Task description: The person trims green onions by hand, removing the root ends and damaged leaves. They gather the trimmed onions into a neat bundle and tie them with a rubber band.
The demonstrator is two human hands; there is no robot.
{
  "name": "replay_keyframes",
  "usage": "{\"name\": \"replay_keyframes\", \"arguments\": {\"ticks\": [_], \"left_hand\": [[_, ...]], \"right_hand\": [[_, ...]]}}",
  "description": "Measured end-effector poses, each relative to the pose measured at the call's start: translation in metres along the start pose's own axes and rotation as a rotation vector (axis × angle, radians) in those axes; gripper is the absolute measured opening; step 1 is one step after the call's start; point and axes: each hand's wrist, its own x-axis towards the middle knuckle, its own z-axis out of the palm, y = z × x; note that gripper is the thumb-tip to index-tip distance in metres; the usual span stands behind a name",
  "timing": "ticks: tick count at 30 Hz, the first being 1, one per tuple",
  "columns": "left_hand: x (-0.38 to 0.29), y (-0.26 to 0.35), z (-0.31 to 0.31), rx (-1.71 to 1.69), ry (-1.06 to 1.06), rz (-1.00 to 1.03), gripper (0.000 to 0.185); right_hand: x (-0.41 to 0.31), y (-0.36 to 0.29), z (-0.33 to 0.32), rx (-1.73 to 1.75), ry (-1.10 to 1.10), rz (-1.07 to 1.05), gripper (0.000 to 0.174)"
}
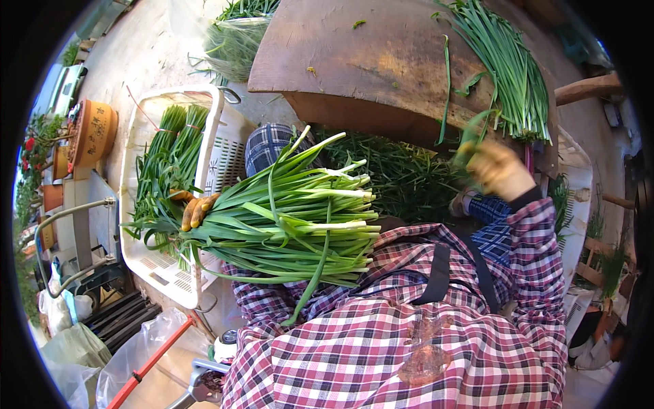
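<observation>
My left hand [196, 209], its fingers stained brown, grips a large bunch of garlic chives [291, 220] by the leafy end. Their pale stem ends point right, across my lap and forearm. Blurred, my right hand [498, 166] is near the right end of the wooden table's front edge, with some green leaf at its fingertips; whether the fingers are closed on it I cannot tell. Just beyond that hand, a pile of loose chives [516, 76] lies on the wooden table [368, 46], stem ends towards me. A few stray leaves are on the tabletop.
Tied chive bundles lie in a white plastic basket [130, 204] at the left. Loose leaves [398, 174] cover the ground below the table. A clear bag of greens [237, 46] stands beyond the basket. Another white basket [580, 204] is at the right. A red bar [153, 360] crosses the lower left.
</observation>
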Motion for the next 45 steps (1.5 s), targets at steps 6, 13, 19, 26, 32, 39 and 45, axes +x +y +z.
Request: {"name": "replay_keyframes", "arguments": {"ticks": [6,13,19,26,32,39,45], "left_hand": [[0.005,0.000,0.000,-0.060,-0.057,-0.085,0.012],[0.011,-0.015,0.017,-0.030,0.012,-0.128,0.011],[0.000,-0.009,0.008,-0.057,0.039,0.052,0.007],[-0.003,-0.009,-0.001,-0.091,0.045,0.025,0.018],[0.001,-0.021,0.006,-0.097,0.153,-0.005,0.025],[0.006,-0.027,0.028,0.010,0.451,0.084,0.025],[0.007,-0.030,0.038,-0.017,0.515,0.102,0.030]], "right_hand": [[0.046,-0.074,0.030,-0.098,0.103,-0.521,0.036],[0.089,-0.121,0.085,-0.099,-0.470,-0.248,0.052],[0.070,-0.084,0.083,0.288,-0.103,-0.342,0.022],[0.050,-0.024,0.010,0.969,0.817,-0.111,0.022],[0.030,-0.087,0.031,-0.506,0.340,-0.557,0.061],[0.066,-0.156,0.117,-0.553,0.141,-1.027,0.044],[0.085,-0.122,0.133,1.030,0.173,-0.439,0.021]]}}
